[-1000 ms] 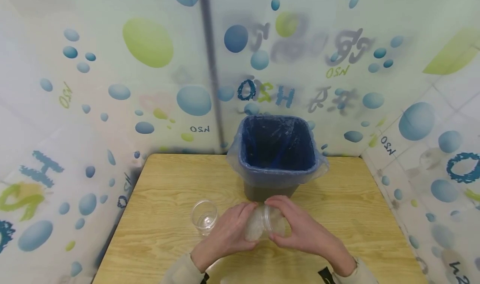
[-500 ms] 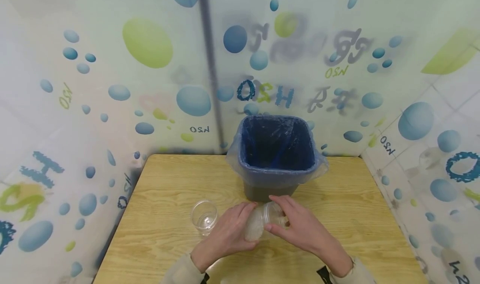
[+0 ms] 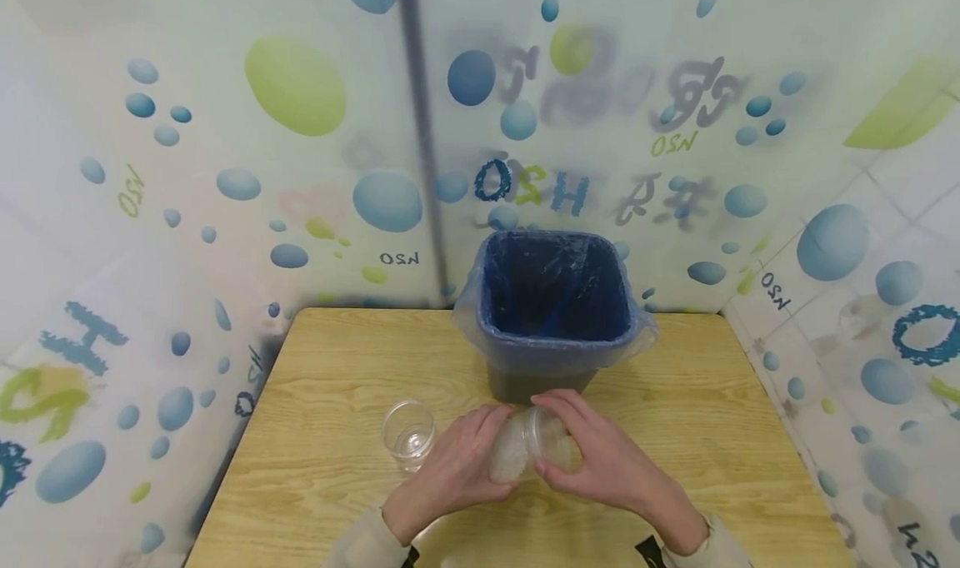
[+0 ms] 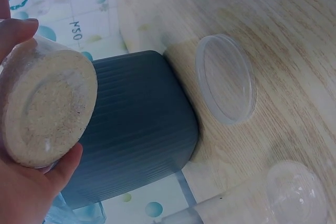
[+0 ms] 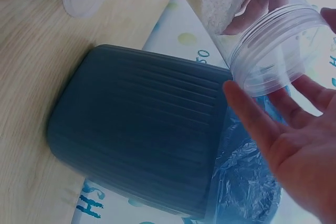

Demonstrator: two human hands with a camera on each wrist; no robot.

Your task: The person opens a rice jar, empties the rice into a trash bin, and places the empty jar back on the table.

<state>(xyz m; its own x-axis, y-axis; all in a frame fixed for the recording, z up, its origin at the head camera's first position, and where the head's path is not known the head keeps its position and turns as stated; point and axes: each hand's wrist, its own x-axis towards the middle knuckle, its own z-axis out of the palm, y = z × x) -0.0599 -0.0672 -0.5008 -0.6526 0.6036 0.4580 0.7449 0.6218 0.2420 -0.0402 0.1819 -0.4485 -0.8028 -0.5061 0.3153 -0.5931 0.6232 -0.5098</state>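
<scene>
A clear plastic jar (image 3: pixel 512 447) of pale, rice-like grains lies tilted on its side between both hands, in front of the bin. My left hand (image 3: pixel 456 461) grips its base end; the left wrist view shows the grain-filled jar bottom (image 4: pixel 50 114) with fingers and thumb around it. My right hand (image 3: pixel 611 461) holds the other end, thumb and fingers around the ridged clear lid (image 5: pixel 281 48). Grains are heaped toward the base in the right wrist view, and the jar's lid end looks clear of them.
An open bin (image 3: pixel 543 376) with a blue liner (image 3: pixel 465 310) stands behind the hands. Left of them is an empty clear jar (image 3: pixel 408 435). A loose clear lid (image 4: pixel 226 80) lies on the wooden table (image 3: pixel 337 360). Printed sheets wall in the table.
My right hand's fingers and thumb have shifted around the lid, loosening half a second ago and closing round it again. The left hand and the jar stay nearly in place.
</scene>
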